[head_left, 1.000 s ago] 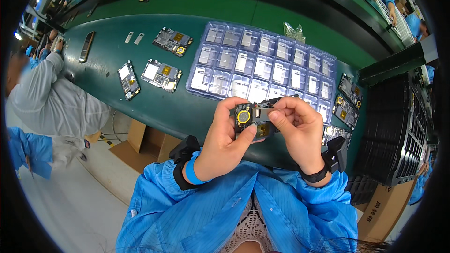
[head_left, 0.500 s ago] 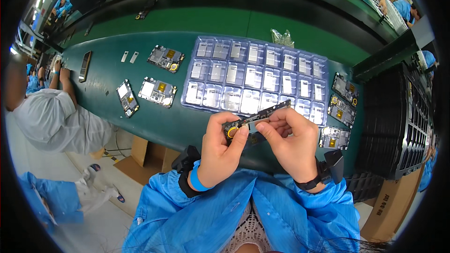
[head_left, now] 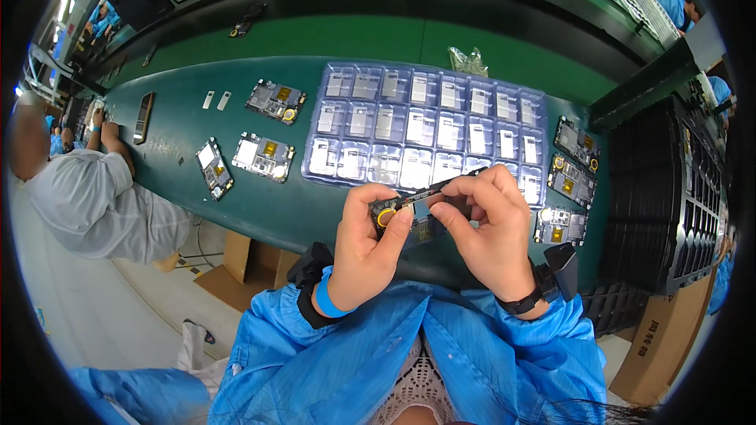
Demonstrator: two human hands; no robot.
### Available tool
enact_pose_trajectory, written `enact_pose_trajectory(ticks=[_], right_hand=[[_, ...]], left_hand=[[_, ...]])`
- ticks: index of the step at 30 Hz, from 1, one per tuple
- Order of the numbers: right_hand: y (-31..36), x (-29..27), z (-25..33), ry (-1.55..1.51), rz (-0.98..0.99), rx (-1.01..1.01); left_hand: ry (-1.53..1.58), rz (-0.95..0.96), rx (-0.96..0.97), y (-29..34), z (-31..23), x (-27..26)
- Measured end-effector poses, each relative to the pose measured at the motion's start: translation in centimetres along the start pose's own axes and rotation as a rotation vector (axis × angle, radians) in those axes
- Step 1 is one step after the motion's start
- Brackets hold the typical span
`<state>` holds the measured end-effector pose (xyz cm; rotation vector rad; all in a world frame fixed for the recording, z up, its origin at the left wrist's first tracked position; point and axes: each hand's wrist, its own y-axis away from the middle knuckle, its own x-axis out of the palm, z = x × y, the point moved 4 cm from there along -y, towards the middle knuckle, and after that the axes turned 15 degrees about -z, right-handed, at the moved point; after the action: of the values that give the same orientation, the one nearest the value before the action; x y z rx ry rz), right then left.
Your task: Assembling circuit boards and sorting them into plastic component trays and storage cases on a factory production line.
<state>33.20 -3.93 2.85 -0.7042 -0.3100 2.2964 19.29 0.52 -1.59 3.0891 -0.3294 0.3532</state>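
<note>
Just in front of the clear tray, both my hands hold up a circuit board [head_left: 384, 217], tilted on edge, with a yellow-ringed round part at its left end. My left hand [head_left: 367, 236] is closed on that end, thumb on the near face and fingers behind. At the other end, my right hand [head_left: 494, 230] is closed, its index finger along the upper edge and its thumb against a pale bluish-grey patch. Whether that patch is a separate piece or part of the board, I cannot tell. The right fingertips are partly hidden.
A clear plastic tray [head_left: 314, 138] of small silvery metal plates lies ahead. Circuit boards [head_left: 264, 155] lie left of it, others [head_left: 561, 225] right. Two loose plates [head_left: 224, 101] and a phone-like object [head_left: 143, 118] lie farther left. Black stacked trays [head_left: 646, 197] stand at right. A seated person [head_left: 110, 205] is at left.
My right index finger has stretched further along the board's upper edge. The board stays in both hands with little shift. A person in blue at the lower left has moved lower in view.
</note>
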Motion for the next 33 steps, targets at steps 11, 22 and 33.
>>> enact_pose_trajectory(ticks=[11, 22, 33], right_hand=[[-0.4, 0.1, -0.4, 0.063, 0.054, 0.125], [-0.5, 0.1, -0.2, 0.060, 0.031, 0.092], [-0.7, 0.0, -1.6, -0.177, 0.069, 0.256]], left_hand=[[-0.017, 0.018, 0.017, 0.0, -0.1, 0.1], [0.021, 0.008, -0.023, 0.0, 0.0, 0.0], [0.024, 0.027, -0.074, -0.5, -0.7, 0.4]])
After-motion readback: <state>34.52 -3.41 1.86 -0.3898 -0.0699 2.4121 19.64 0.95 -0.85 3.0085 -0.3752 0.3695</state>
